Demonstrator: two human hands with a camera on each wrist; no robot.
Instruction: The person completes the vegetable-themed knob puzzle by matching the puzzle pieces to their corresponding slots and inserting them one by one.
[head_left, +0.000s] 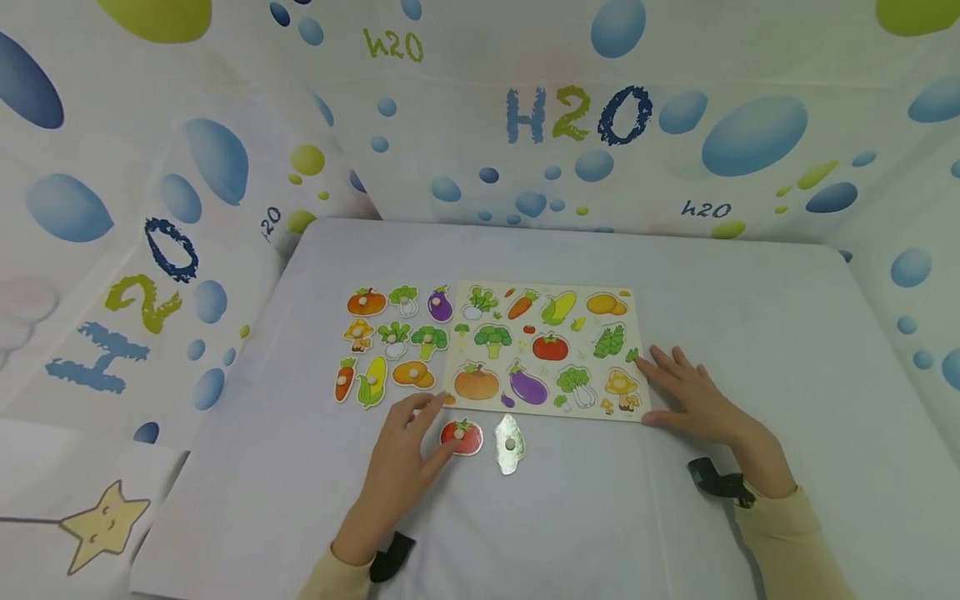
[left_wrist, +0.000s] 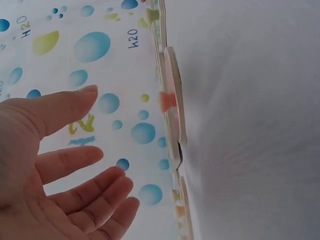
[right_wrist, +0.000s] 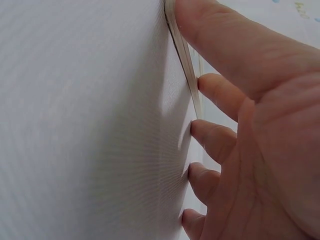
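A pale board (head_left: 517,350) printed with vegetables lies flat on the table. My right hand (head_left: 697,400) rests at its right edge, fingers spread; in the right wrist view the thumb (right_wrist: 225,40) touches the board's edge (right_wrist: 182,55). My left hand (head_left: 405,454) hovers by the board's lower left corner with relaxed fingers and nothing between them. Its thumb overlaps a red tomato piece (head_left: 468,435) in the head view. The left wrist view shows this piece's knob (left_wrist: 167,101) beyond the fingers. Right of the tomato lies a shiny silvery piece (head_left: 509,446) with a knob.
Left of the board several knobbed vegetable pieces lie in rows, among them a pumpkin (head_left: 366,302), an eggplant (head_left: 440,307), a carrot (head_left: 344,380) and a corn cob (head_left: 372,383). A white cloth (head_left: 585,517) covers the table. Behind it hangs a patterned curtain (head_left: 465,100).
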